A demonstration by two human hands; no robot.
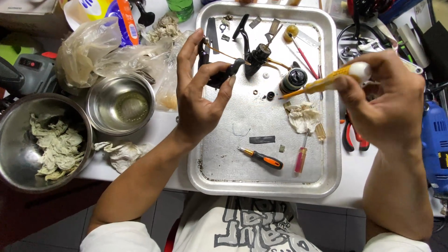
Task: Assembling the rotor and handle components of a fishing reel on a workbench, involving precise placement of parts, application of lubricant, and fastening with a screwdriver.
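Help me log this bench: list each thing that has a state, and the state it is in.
left hand: holding black reel part
right hand: gripping yellow tube, nozzle toward tray
tray: strewn with parts
small steel bowl: holds some liquid
large steel bowl: holds crumpled wipes
orange-handled screwdriver: lying flat

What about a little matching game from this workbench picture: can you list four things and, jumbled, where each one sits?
Things:
1. yellow tube
2. black metal part
3. orange-handled screwdriver
4. crumpled rags

Places:
A. lying on the metal tray near its front edge
B. in the large steel bowl at the left
C. pinched in the left hand
D. held in the right hand, nozzle pointing over the tray

Pairs: 1-D, 2-C, 3-A, 4-B
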